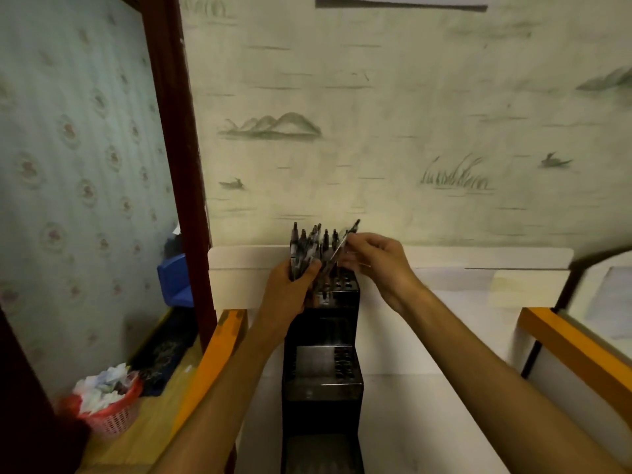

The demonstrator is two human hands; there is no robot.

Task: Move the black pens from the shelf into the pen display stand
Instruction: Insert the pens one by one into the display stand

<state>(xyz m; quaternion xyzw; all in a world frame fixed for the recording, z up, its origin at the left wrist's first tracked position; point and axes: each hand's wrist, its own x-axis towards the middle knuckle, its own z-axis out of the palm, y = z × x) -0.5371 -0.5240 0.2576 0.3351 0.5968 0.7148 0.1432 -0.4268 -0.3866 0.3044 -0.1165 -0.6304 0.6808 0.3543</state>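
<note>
A black stepped pen display stand [321, 388] rises in tiers on the white surface in the middle of the view. My left hand [290, 289] is closed around a bundle of black pens [306, 246], held upright just above the top tier's holes. My right hand [376, 261] pinches a single black pen [345, 242] that leans to the right, its lower end down by the top tier. The holes in the top tier [345, 283] are partly hidden by my hands. A lower tier [343, 366] shows several empty holes.
A white shelf surface [444, 319] with orange edge rails [219, 354] holds the stand. A papered wall [376, 131] stands close behind. To the left are a red basket of crumpled paper [106, 405], a blue bin [176, 282] and a dark wooden post [178, 148].
</note>
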